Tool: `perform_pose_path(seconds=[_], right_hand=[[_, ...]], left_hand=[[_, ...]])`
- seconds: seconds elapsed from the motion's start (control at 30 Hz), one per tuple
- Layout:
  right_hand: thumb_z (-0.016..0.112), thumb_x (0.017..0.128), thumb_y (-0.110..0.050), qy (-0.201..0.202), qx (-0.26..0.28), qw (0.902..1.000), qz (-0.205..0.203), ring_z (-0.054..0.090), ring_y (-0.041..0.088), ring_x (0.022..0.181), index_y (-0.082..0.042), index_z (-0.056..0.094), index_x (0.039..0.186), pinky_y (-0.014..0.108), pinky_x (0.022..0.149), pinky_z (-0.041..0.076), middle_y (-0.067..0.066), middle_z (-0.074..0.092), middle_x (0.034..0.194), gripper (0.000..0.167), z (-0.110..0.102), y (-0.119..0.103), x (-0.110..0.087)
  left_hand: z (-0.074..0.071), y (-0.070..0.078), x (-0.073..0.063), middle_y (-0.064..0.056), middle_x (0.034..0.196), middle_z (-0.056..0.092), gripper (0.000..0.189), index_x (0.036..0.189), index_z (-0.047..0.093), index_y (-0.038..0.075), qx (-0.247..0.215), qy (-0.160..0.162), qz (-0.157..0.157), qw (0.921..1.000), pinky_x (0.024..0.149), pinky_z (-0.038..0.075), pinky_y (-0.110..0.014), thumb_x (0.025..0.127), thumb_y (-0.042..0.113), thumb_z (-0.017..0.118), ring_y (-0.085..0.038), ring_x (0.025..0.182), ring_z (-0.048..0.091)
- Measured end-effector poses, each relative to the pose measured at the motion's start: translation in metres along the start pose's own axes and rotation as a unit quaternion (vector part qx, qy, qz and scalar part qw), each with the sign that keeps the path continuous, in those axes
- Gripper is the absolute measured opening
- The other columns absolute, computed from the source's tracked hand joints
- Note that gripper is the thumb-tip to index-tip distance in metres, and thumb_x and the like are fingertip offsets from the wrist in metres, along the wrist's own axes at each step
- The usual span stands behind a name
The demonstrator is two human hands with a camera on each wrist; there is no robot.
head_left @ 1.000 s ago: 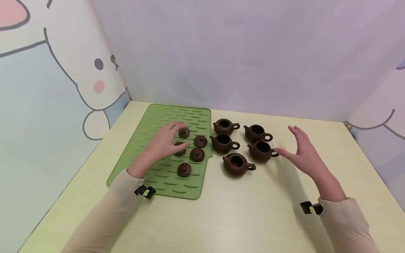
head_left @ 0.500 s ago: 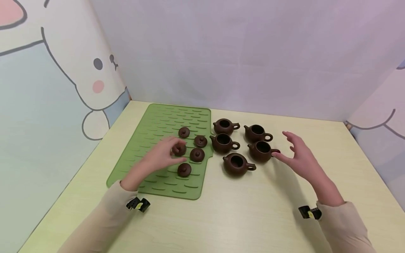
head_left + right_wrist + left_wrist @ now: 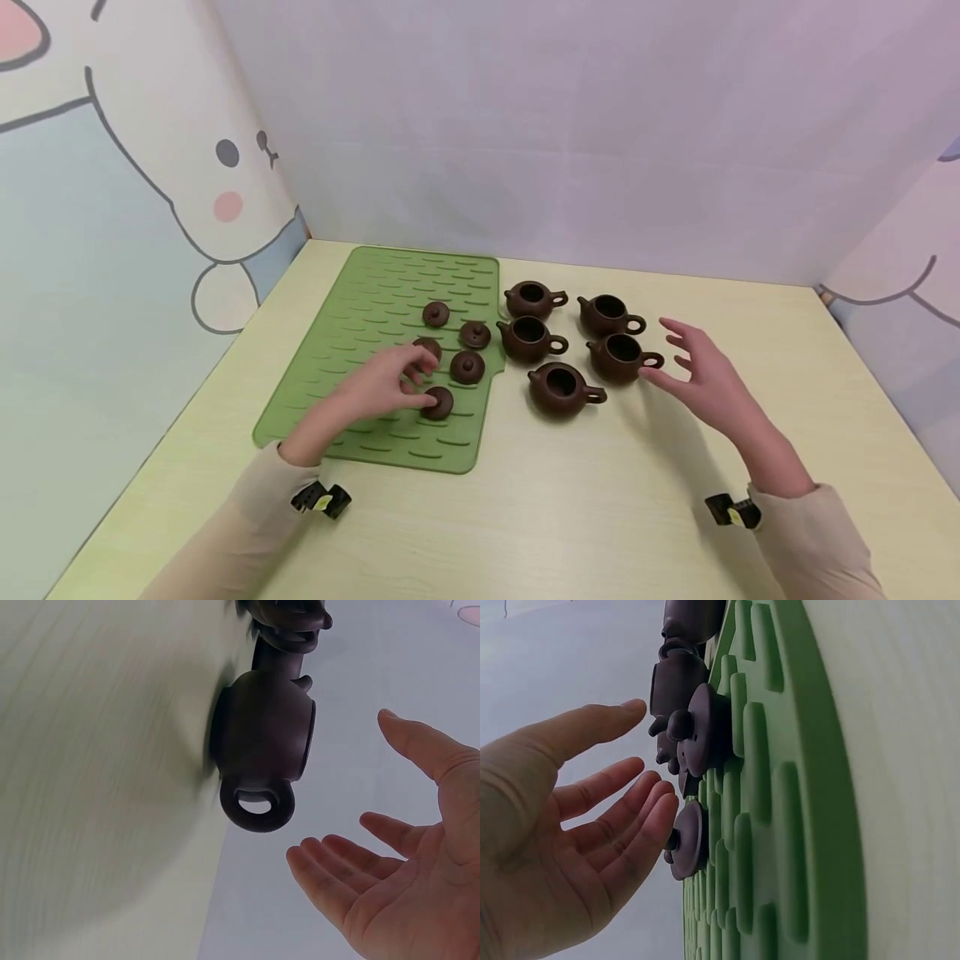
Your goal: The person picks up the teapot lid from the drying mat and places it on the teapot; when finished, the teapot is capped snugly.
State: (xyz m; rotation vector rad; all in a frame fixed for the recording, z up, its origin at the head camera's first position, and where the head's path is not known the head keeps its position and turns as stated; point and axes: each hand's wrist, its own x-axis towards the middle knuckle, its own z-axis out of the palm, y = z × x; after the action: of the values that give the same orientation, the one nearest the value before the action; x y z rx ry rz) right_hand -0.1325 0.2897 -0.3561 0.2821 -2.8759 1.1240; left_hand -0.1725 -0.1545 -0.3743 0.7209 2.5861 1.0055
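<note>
Over the green ridged mat (image 3: 360,321), my left hand (image 3: 377,386) hovers with thumb and fingers apart. Its thumb tip overlaps the front dark brown teapot lid (image 3: 442,406) in the head view; in the left wrist view a gap separates the hand from that knobbed lid (image 3: 711,729). The fingers partly cover another lid (image 3: 429,345) behind. On the right, my right hand (image 3: 708,383) is held in the air, fingers spread and lightly bent, beside the handle of a lidless brown teapot (image 3: 618,367). The right wrist view shows it clear of that teapot (image 3: 262,724).
More lids lie on the mat: one at the back (image 3: 436,314), one at the right edge (image 3: 476,335) and one below it (image 3: 468,367). Several lidless teapots, including the front one (image 3: 558,396), stand on the pale wooden table (image 3: 540,517). Curtained walls enclose the back and sides.
My left hand has come toward the front of the mat, from the back lid to the front one, and uncovered the back lid. My right hand has shifted slightly left.
</note>
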Motion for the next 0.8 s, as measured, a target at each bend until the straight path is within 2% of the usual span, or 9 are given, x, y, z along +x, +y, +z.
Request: perform_pose_path(seconds=[0.2, 0.37, 0.57, 0.8], right_hand=[[0.073, 0.092, -0.027, -0.001, 0.001, 1.0, -0.006, 0.041, 0.051, 0.136, 0.002, 0.027, 0.154, 0.063, 0.104, 0.041, 0.028, 0.033, 0.155, 0.082, 0.002, -0.003, -0.002], [0.073, 0.092, -0.026, 0.004, -0.003, 0.9999, -0.013, 0.047, 0.047, 0.131, 0.002, 0.032, 0.151, 0.056, 0.102, 0.044, 0.026, 0.038, 0.153, 0.077, 0.003, -0.006, -0.004], [0.072, 0.093, -0.023, 0.014, -0.004, 0.9996, -0.024, 0.056, 0.042, 0.122, 0.001, 0.041, 0.146, 0.049, 0.097, 0.049, 0.024, 0.051, 0.14, 0.066, 0.006, -0.01, -0.007], [0.071, 0.093, -0.018, 0.012, 0.003, 0.9992, -0.038, 0.065, 0.036, 0.108, 0.001, 0.053, 0.134, 0.047, 0.092, 0.055, 0.02, 0.061, 0.128, 0.048, 0.012, -0.014, -0.009]], left_hand=[[0.004, -0.001, -0.004, -0.011, 0.115, 0.065, 0.04, 0.12, 0.062, 0.005, 0.005, -0.007, 0.002, 1.0, 0.078, 0.057, -0.024, 0.086, 0.016, 0.079, -0.016, 0.094, 0.064], [0.005, -0.001, -0.006, -0.007, 0.11, 0.066, 0.036, 0.117, 0.063, 0.007, 0.004, -0.009, 0.006, 0.9999, 0.076, 0.057, -0.023, 0.085, 0.014, 0.079, -0.014, 0.091, 0.064], [0.005, -0.001, -0.007, -0.006, 0.104, 0.067, 0.03, 0.111, 0.063, 0.006, -0.005, -0.011, 0.015, 0.9998, 0.074, 0.057, -0.022, 0.085, 0.01, 0.079, -0.013, 0.088, 0.064], [0.008, -0.003, -0.007, -0.005, 0.101, 0.067, 0.025, 0.107, 0.064, 0.008, -0.018, -0.017, 0.021, 0.9995, 0.073, 0.057, -0.022, 0.086, 0.007, 0.077, -0.011, 0.085, 0.064]])
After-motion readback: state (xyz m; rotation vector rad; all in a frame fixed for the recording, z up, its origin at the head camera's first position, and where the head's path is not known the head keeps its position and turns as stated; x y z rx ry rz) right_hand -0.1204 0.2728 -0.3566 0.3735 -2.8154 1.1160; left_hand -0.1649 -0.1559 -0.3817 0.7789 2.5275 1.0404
